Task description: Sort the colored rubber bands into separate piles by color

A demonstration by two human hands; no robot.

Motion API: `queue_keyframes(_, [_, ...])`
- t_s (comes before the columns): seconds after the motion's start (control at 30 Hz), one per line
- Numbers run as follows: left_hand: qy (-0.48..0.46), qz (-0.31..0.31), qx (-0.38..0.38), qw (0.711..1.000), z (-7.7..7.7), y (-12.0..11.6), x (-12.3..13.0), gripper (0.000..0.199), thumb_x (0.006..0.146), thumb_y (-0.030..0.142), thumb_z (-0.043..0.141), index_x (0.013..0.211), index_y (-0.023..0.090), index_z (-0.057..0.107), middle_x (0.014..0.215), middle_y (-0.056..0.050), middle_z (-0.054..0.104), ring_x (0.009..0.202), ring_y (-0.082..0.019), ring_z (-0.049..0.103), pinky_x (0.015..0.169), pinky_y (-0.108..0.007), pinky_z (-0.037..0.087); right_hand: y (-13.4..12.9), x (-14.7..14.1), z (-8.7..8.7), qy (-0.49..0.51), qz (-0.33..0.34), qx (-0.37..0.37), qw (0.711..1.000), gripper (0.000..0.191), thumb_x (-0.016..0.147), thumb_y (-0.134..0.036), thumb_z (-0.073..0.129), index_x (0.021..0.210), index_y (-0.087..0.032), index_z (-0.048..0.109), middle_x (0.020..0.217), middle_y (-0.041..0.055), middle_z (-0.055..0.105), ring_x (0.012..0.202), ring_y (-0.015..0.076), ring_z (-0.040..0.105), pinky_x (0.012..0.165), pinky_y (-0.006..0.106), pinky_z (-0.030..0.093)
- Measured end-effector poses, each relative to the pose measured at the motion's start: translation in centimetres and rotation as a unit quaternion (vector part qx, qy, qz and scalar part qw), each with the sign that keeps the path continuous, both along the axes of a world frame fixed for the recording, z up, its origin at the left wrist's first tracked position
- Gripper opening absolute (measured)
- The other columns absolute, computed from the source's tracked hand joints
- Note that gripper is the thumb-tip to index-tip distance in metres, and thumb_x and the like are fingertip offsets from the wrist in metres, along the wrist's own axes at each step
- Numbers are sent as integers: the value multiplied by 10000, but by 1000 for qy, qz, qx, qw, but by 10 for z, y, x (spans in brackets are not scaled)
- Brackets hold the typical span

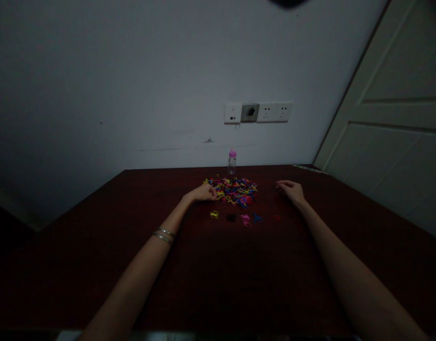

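Note:
A heap of thin coloured bands (239, 189) lies on the dark red table. At its left edge is my left hand (204, 192), fingers curled closed; whatever they pinch is too small to name. To the right of the heap, my right hand (290, 189) is held with thumb and fingertips together, and their contents cannot be made out. In front of the heap lie small separate bunches: yellow (214, 215), black (231, 217), pink (245, 219), blue (257, 218) and red (277, 217).
Behind the heap stands a small clear bottle (232, 163) with a pink top. The table (210, 274) meets a pale wall with a row of sockets (274, 112). A white panelled door (391, 123) is at the right.

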State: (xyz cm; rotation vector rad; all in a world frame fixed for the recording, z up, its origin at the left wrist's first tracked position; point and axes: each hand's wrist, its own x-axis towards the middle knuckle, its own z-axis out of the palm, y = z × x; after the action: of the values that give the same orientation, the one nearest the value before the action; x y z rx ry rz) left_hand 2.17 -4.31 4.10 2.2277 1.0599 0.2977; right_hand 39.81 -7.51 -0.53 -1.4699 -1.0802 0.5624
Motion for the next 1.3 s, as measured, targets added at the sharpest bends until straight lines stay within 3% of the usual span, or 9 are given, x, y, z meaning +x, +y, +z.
queue_keyframes(0.53, [-28,25,-61,997,11,-2,-7,111,554,180,630,632,114,675,478,19,528,458,-78,405,478,-208,274,-1,-1,2,-24,11,-23,999,290,630,-297,624,839,-106,689,687,73,677,495,107,524,443,211,386])
queue_keyframes(0.77, [-94,22,-58,994,33,-8,-10,218,610,276,623,725,108,701,560,-10,575,463,-55,363,468,-209,246,-2,-1,1,-32,19,-24,999,317,623,-316,635,843,-94,687,694,88,684,494,114,530,432,215,386])
queue_keyframes(0.97, [-127,-15,-55,990,64,-31,3,232,627,301,640,750,118,710,676,-49,629,552,-82,454,527,-222,303,-4,-3,2,-31,24,-20,999,268,628,-283,614,818,-108,688,680,75,679,507,115,538,436,204,385])
queue_keyframes(1.07, [-135,-60,-40,988,71,-42,19,203,638,282,650,741,117,710,676,-45,627,598,-96,482,578,-238,338,-4,-4,3,-39,24,-14,999,254,625,-292,619,796,-119,690,672,68,679,524,123,547,447,209,390])
queue_keyframes(1.17, [-121,-126,-8,985,67,-53,41,161,647,254,662,726,124,710,669,-36,624,620,-101,494,606,-243,351,-4,-4,2,-41,22,-13,999,242,622,-283,617,788,-122,688,670,63,678,537,126,552,474,217,402])
queue_keyframes(1.3, [-86,-204,0,975,47,-64,70,105,665,201,651,729,143,711,685,-24,636,637,-103,518,613,-227,363,-3,-3,2,-45,22,-19,999,237,627,-269,613,796,-121,688,686,65,680,532,123,549,472,217,402])
